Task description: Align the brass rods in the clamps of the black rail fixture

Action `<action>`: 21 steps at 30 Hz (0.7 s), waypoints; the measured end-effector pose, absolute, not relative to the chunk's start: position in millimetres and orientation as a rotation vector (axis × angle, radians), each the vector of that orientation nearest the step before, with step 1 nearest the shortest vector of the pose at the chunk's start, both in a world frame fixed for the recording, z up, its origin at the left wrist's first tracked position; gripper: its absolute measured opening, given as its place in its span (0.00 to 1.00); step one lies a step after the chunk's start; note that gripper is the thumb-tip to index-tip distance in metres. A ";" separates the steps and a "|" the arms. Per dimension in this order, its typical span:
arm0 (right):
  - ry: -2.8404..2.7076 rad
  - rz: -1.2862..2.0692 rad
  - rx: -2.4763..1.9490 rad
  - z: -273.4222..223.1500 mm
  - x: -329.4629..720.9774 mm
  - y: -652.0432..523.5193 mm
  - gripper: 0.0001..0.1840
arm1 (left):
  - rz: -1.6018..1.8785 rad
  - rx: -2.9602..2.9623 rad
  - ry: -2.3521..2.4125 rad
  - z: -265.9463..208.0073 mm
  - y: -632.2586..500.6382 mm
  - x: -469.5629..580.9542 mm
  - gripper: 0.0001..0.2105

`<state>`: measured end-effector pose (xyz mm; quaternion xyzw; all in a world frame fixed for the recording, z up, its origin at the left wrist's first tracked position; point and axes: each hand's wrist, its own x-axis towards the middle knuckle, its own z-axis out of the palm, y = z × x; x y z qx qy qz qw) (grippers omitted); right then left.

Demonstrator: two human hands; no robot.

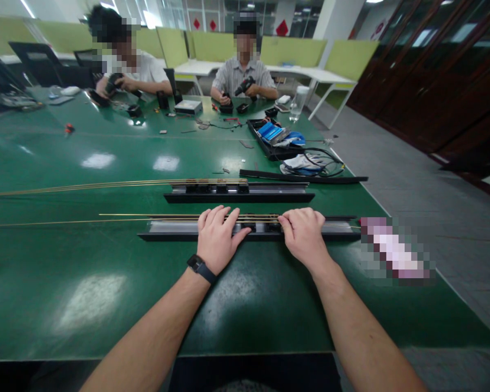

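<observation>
A long black rail (179, 227) with a silvery inner channel lies across the green table in front of me. Thin brass rods (167, 215) run along it and stick out far past its left end. My left hand (217, 239), with a dark watch on the wrist, lies over the rail's middle. Its fingers bend over the far edge, while the thumb rests by a small black block (248, 225) in the channel. Farther right, my right hand (304, 234) has curled fingers, thumb and forefinger pinched at the rods' right part; the fingertips are partly hidden.
Behind lies a second black rail (269, 197) with blocks and brass rods. Beyond it are a black strip (302, 176), a cable coil and a black tray (261, 142) of parts. Two people hold power drills across the table. A blurred-out pinkish object (392, 247) lies right.
</observation>
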<state>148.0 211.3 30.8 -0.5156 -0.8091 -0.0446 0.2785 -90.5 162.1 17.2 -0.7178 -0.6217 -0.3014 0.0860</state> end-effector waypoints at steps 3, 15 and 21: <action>-2.177 -0.144 -1.392 30.7 147.7 211.7 0.17 | -0.898 -2.139 -1.850 17.5 162.0 -90.0 0.23; -2.194 -0.132 -1.439 32.5 146.2 212.0 0.20 | -0.890 -2.144 -1.851 19.0 161.3 -90.0 0.23; -2.176 -0.118 -1.426 34.9 144.3 209.2 0.21 | -0.904 -2.144 -1.848 17.6 162.1 -89.8 0.23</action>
